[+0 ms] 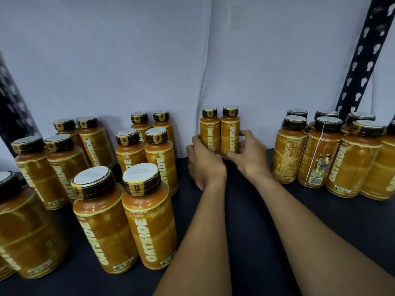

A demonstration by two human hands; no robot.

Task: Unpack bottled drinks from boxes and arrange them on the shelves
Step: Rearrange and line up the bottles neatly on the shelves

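Two bare forearms reach in from 5 and 6 o'clock across a dark shelf (245, 221) to a pair of upright orange bottles standing side by side against the pale back wall (149, 60), just past the centre toward 12 o'clock. The left hand (203, 161) curls around the lower body of the left bottle (210, 133), fingers wrapped at its left flank and thumb on its front; the right hand (249, 154) cups the right bottle (230, 131) from the right side, fingers bent against its label. The two bottles touch each other, both with dark caps and labels facing forward. At 9 o'clock a loose cluster of matching bottles (147, 221) crowds the left half of the shelf in rough pairs, the nearest ones large in view at 7 o'clock, just beside the left forearm. At 3 o'clock another packed group of bottles (324, 154) stands in touching rows, some turned so their barcode sides show. Bare shelf lies on either side of the held pair, so it stands apart from both groups. A dark perforated upright post (363, 60) leans through the 1 o'clock corner behind the right group, and a second one (12, 107), blurred, rises at 9 o'clock along the left edge.
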